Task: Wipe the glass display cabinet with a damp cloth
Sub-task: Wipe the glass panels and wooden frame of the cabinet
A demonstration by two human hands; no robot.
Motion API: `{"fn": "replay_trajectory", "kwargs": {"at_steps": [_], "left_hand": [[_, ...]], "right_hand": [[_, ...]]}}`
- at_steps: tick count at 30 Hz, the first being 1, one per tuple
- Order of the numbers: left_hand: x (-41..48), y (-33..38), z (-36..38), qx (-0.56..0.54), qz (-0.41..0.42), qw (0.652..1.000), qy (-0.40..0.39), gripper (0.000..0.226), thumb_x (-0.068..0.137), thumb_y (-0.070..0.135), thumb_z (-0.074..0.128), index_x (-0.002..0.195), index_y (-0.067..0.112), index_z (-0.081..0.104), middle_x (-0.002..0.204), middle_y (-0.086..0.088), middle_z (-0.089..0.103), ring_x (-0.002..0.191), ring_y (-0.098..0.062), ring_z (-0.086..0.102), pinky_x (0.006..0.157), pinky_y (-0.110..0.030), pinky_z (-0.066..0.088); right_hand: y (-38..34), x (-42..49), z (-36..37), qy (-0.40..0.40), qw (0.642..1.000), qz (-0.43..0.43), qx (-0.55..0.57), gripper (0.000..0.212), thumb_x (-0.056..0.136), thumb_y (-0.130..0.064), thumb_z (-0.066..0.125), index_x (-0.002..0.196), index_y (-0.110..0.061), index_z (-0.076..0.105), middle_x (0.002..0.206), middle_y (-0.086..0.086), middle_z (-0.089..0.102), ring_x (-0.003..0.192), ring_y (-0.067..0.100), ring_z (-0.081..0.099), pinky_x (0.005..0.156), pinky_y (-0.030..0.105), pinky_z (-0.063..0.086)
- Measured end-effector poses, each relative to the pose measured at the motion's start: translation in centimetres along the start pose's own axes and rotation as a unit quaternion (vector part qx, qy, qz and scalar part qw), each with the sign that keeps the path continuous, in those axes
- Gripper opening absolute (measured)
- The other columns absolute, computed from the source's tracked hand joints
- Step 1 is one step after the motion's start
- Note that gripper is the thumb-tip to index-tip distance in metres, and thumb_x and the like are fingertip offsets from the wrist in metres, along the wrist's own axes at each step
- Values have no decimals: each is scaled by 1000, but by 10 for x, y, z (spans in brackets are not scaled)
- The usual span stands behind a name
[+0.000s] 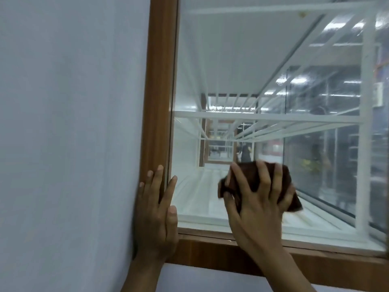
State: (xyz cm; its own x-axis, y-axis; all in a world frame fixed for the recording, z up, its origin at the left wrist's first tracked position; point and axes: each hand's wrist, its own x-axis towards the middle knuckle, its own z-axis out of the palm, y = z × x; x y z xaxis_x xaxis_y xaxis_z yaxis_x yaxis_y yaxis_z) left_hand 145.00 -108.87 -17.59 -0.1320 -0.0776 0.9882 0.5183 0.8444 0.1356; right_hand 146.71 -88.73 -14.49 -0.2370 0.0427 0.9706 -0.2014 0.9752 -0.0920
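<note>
Right hand: your right hand [257, 199] is spread wide and pressed flat on a dark brown cloth [252, 175], fingers clamped over its top edge, pinning it to the glass.
Left hand: your left hand [156, 209] is open and holds nothing; its palm braces on the wooden frame [156, 102], fingertips reaching the pane's edge.
Cloth: bunched and folded under your palm, corners poking out left and lower right. It looks soft and limp, so keep it gripped across the folds or it will slip out.
Glass pane [210, 60]: directly under the right hand and stretching up and away from it. Judge it stiff, slick and breakable; press evenly, not hard.
Shelves [263, 119]: white wire racks behind the glass, above your right hand.
Wall [63, 123]: plain, left of your left hand.
</note>
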Motion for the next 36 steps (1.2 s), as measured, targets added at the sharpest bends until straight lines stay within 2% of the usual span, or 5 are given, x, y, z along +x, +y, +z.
{"fn": "replay_trajectory", "kwargs": {"at_steps": [6,12,18,26,36], "left_hand": [[-13,-6,0,-37,-8,999,12,53,97,26,30,141,8,54,163,-7,30,155,-21,20,127,-38,15],[-29,-4,2,-36,-23,999,16,55,97,31,27,140,11,55,163,-8,31,155,-22,20,128,-42,14],[-38,-5,-2,-137,-47,989,31,56,103,35,21,139,8,54,162,-8,33,154,-25,23,122,-57,22],[-53,51,19,-61,-69,996,-23,55,99,31,23,148,20,46,168,-7,18,157,-27,10,125,-55,-8],[-50,128,48,-29,0,990,-136,59,98,38,28,155,24,33,170,-6,6,158,-27,1,123,-61,-8]], "right_hand": [[-88,-34,32,-56,992,-114,2,57,97,-49,39,153,-40,35,167,2,21,156,31,8,118,66,11],[-29,-64,14,-38,999,-10,-38,57,91,-39,43,148,-42,44,163,8,26,154,40,12,116,69,15],[-87,-63,32,-121,977,-176,-16,56,94,-39,45,150,-32,42,166,0,26,157,28,6,122,55,10],[38,-92,-19,-95,993,-75,-13,44,101,-43,36,143,-36,49,166,0,26,156,29,13,119,54,21],[187,-87,-78,-18,998,53,-33,30,97,-36,44,124,-25,53,141,14,43,140,40,33,118,41,21]]}}
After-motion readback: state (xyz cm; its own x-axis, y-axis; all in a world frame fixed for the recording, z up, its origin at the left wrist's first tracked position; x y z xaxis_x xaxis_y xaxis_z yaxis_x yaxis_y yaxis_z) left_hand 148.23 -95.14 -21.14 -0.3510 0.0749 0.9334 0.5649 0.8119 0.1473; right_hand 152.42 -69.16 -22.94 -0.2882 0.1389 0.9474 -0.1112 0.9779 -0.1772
